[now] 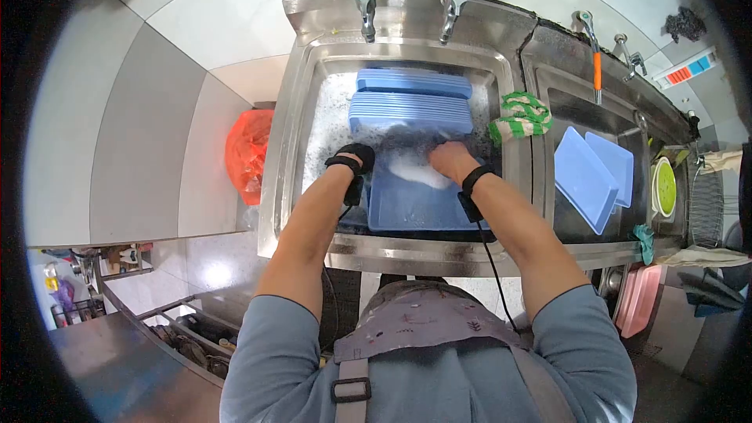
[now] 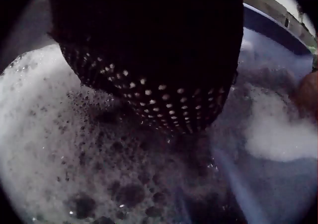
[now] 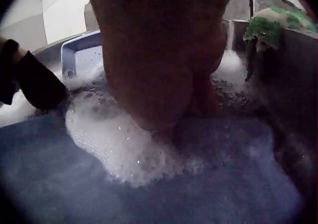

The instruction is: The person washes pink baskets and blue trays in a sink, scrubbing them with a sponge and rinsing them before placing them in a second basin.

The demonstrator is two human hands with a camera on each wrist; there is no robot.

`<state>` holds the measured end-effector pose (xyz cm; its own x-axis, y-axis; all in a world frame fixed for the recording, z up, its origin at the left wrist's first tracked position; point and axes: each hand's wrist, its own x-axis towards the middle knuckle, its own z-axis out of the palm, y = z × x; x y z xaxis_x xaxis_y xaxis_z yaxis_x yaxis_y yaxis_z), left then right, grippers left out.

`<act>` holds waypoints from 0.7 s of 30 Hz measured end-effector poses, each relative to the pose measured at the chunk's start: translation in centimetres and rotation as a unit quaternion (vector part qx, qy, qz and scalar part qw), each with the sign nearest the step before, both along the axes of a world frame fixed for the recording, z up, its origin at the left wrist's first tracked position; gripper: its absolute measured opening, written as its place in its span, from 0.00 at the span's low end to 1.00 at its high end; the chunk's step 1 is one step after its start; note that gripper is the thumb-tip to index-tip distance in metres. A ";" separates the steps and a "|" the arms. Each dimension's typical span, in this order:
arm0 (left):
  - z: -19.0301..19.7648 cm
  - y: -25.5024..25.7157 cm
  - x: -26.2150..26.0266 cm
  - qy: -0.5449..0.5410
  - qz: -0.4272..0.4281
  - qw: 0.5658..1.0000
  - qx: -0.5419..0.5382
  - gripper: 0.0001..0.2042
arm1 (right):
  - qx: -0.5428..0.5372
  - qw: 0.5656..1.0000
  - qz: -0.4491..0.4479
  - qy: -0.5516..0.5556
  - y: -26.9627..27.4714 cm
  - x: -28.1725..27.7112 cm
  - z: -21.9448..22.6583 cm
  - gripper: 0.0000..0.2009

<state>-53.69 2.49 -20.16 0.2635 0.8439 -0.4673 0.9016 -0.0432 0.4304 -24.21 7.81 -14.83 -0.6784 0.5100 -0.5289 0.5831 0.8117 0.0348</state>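
Steel double sink [image 1: 313, 47] under white tiled wall [image 1: 227, 8], grey tiled floor [image 1: 110, 141].

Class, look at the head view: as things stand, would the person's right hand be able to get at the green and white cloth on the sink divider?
Probably yes. The right hand rests on the soapy blue tray, and the green and white cloth hangs on the divider just beside it, with nothing between them.

Bright even light from above my head, fisheye bending and black corners, both my wrist views dim, blurred close-up
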 end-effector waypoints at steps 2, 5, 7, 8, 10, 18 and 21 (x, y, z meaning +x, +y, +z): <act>0.4 0.3 -0.6 -0.019 -0.013 1.000 0.011 0.23 | 0.013 1.000 0.009 0.000 0.1 0.4 1.1 0.14; 1.1 0.7 -1.3 -0.048 -0.034 0.998 0.028 0.23 | 0.053 0.997 0.017 0.052 0.7 1.1 2.9 0.13; 1.3 0.0 -1.9 -0.068 -0.044 0.996 0.036 0.23 | 0.078 0.994 0.035 0.073 1.0 1.5 5.5 0.12; 1.6 -0.5 -2.1 -0.077 -0.050 0.995 0.038 0.23 | 0.102 0.989 0.049 0.095 1.1 1.7 6.4 0.12; 3.4 -0.8 -2.9 -0.093 -0.022 0.992 0.078 0.21 | 0.132 0.983 0.054 0.115 1.0 1.8 7.9 0.11; 8.2 -3.1 -4.7 -0.093 -0.021 0.990 0.104 0.19 | 0.234 0.952 0.086 0.176 -1.1 3.8 11.2 0.07; 4.8 -4.0 -3.3 -0.051 0.007 0.995 0.089 0.22 | 0.211 0.965 0.040 0.152 -1.2 2.9 8.4 0.07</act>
